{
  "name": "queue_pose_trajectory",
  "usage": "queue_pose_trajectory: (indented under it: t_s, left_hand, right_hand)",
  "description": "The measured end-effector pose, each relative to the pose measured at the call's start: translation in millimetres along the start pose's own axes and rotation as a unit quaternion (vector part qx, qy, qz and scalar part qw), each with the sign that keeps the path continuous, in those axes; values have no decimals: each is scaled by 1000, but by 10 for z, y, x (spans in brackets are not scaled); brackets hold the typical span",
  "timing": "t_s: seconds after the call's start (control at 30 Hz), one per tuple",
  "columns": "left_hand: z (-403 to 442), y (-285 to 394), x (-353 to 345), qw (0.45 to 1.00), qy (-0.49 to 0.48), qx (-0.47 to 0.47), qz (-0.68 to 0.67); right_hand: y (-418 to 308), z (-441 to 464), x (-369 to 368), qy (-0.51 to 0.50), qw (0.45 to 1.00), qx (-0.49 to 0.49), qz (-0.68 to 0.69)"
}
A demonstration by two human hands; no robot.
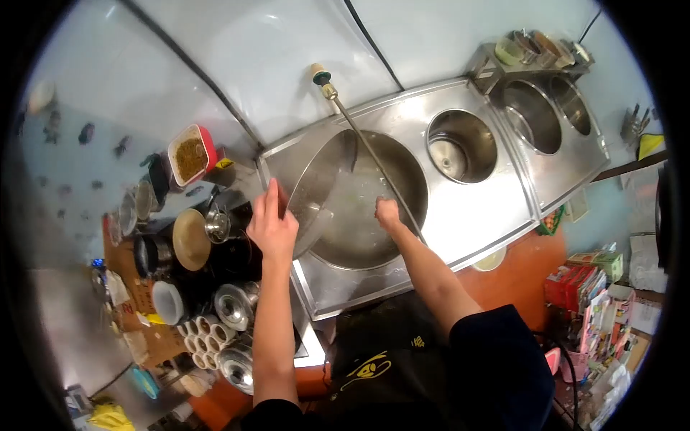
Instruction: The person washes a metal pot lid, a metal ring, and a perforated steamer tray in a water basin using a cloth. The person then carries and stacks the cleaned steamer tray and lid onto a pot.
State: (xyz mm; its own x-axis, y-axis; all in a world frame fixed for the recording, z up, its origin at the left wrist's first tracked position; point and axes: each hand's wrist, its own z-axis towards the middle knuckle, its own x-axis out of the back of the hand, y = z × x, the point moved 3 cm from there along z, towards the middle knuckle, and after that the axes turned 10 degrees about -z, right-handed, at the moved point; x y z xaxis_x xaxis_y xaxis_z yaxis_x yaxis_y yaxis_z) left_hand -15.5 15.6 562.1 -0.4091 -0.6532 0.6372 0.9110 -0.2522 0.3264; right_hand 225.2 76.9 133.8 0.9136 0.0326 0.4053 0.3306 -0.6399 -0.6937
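Steel is gripped at its edge: the left hand (pixel 273 231) grasps the rim of a round piece (pixel 321 172), which stands tilted over the left part of the basin (pixel 412 172). Whether this piece is a lid or a pan cannot be determined. The right hand (pixel 388 213) is over the basin, just beside the pipe (pixel 368 149), fingers apparently curled; whether they enclose anything cannot be told. Status, by judgement: work is in progress at the basin. Done: the piece is raised and positioned. Not done: the piece is not released, and the basin, which appears to contain cloudy water, is not drained. Cleanness of the piece cannot be read. Outward, the basin is set into the counter (pixel 496 205); to its right is a smaller round well (pixel 481 136). Left of the counter are a red tub (pixel 208 146) with brown contents, a tan bowl (pixel 192 239), grouped cups (pixel 203 343) and a shiny lid (pixel 233 307).
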Motion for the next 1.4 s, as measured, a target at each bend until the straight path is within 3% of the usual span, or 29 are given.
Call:
queue_pose_trajectory:
  t_s: [0.1,0.2,0.27,0.37,0.4,0.43,0.47,0.5,0.53,0.6,0.63,0.67,0.73,0.8,0.83,0.9,0.93,1.03,1.07,1.13,1.2,1.23,1.27,1.3,1.33,1.37,1.4]
  left_hand:
    - [-72,-45,17,999,-7,-32,11]
    - [-62,-42,-17,998,-38,-51,5]
    - [-82,-136,-187,996,-56,-74,17]
    - [-79,-199,-313,990,-111,-85,33]
    - [-49,-215,-330,989,-116,-90,34]
    - [-33,-231,-355,987,-124,-95,32]
    - [-45,-220,-383,985,-137,-103,29]
    - [-14,-177,-346,981,-177,-73,25]
    - [-38,-183,-365,982,-169,-84,21]
    - [-12,-215,-394,984,-146,-101,22]
    - [-6,-205,-384,982,-171,-78,20]
    - [-19,-197,-405,983,-165,-80,10]
    - [50,-199,-447,987,-142,-80,0]
    - [22,-158,-492,985,-156,-67,3]
    - [31,-121,-498,986,-151,-69,3]
    - [77,-86,-546,988,-139,-69,16]
    - [128,-63,-534,989,-139,-57,14]
    - [172,71,-508,986,-168,-17,9]
    - [222,84,-522,987,-161,-11,-1]
    - [172,155,-524,986,-162,9,-26]
    - [190,271,-502,977,-208,49,-12]
    - [183,308,-507,975,-214,61,-13]
    - [175,345,-504,973,-218,72,-14]
    - [171,397,-488,971,-226,81,-5]
    - [161,463,-454,968,-233,90,2]
    - [149,523,-421,966,-241,99,9]
    - [152,553,-365,975,-195,103,-7]
  right_hand:
    - [-748,-763,550,-12,999,-10,47]
    - [-897,-823,767,-12,991,51,120]
    - [-1101,-1002,1018,-143,970,70,186]
    - [-1624,-1653,1363,-312,877,82,355]
    - [-1772,-1896,1486,-258,900,49,348]
    - [-1738,-1804,1600,-152,970,178,63]
    - [-1657,-1653,1715,-31,932,280,-228]
    - [-1576,-1487,1854,-9,904,319,-285]
    - [-1507,-1394,1859,-21,972,234,26]
    - [-1517,-1300,2089,68,958,271,-66]
    - [-1658,-1515,2211,60,965,230,-114]
    - [-1390,-1095,2201,-42,980,189,54]
    - [-1456,-1001,2333,71,970,232,-5]
    - [-1517,-988,2548,186,912,222,-291]
    - [-1596,-1127,2628,160,896,236,-340]
    - [-1800,-1299,2774,134,913,291,-252]
    - [-1660,-977,2841,184,891,326,-256]
    - [-1614,-854,3049,82,960,253,-84]
    - [-1717,-924,3103,66,967,246,8]
    - [-2141,-1439,3040,62,957,281,43]
    - [-2446,-1907,2774,98,904,407,-83]
    - [-2525,-2164,2529,197,840,491,-124]
    - [-2763,-2548,2402,21,891,406,-204]
    - [-2846,-2703,2141,83,811,527,-241]
    - [-2882,-2747,1895,81,724,623,-284]
    - [-2897,-2831,1700,121,664,682,-280]
    - [-2915,-2868,1550,115,644,710,-259]
